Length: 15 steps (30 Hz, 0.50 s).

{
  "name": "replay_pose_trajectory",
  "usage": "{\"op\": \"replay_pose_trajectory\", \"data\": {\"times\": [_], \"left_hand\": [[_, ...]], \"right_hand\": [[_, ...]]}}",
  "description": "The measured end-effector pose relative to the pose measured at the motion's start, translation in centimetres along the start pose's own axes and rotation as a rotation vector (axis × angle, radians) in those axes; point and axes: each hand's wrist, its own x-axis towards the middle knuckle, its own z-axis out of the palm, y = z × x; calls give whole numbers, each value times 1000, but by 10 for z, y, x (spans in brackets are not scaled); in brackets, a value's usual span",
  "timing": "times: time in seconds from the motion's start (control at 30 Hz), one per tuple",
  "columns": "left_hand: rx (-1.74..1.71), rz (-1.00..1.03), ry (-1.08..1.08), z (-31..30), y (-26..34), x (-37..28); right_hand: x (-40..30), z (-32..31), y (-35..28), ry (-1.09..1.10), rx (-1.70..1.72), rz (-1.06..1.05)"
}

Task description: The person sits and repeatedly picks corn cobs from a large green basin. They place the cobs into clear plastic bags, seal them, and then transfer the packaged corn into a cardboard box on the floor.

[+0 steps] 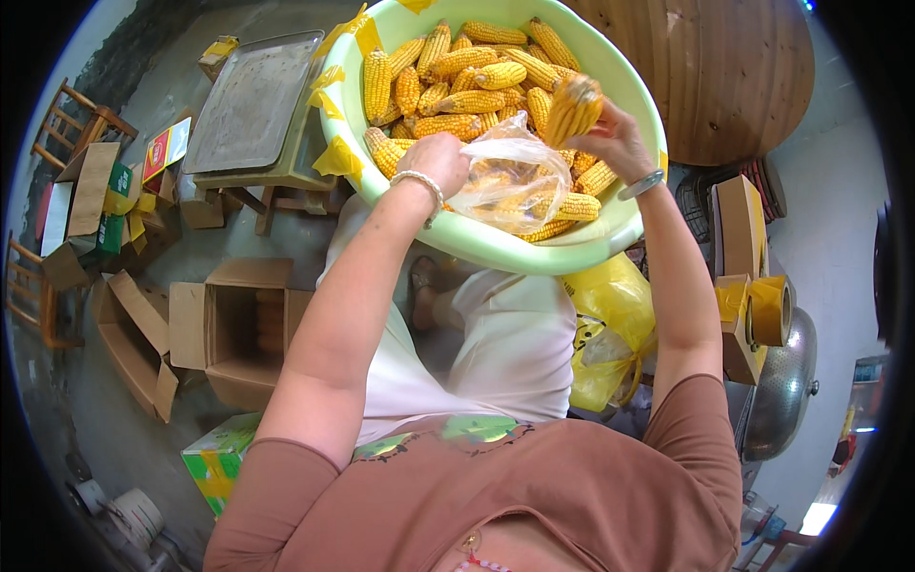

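Observation:
A large pale green plastic basin (457, 247) in front of me holds many yellow corn cobs (465, 101). Over the cobs at its near side, my left hand (437, 163) grips the edge of a clear plastic bag (511, 182). Cobs show through the thin film, though whether they lie inside the bag or beneath it I cannot tell. My right hand (620, 139) holds up one corn cob (574, 111), slightly blurred, above the right part of the basin and close to the bag's mouth. Yellow tape (339, 157) is stuck along the basin's left rim.
Left of the basin stands a low table with a metal tray (246, 107). Open cardboard boxes (250, 329) sit on the floor at left. A yellow plastic bag (615, 322), tape rolls (770, 311) and a perforated metal lid (780, 390) are at right. A round wooden tabletop (704, 71) stands behind.

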Motion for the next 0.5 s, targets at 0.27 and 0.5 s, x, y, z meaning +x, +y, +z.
{"op": "replay_pose_trajectory", "data": {"times": [0.27, 0.5], "left_hand": [[12, 31, 18, 4, -5, 3], [34, -6, -17, 4, -4, 7]], "right_hand": [[-2, 63, -3, -369, -793, -275], [-3, 90, 10, -470, -1039, -319]]}}
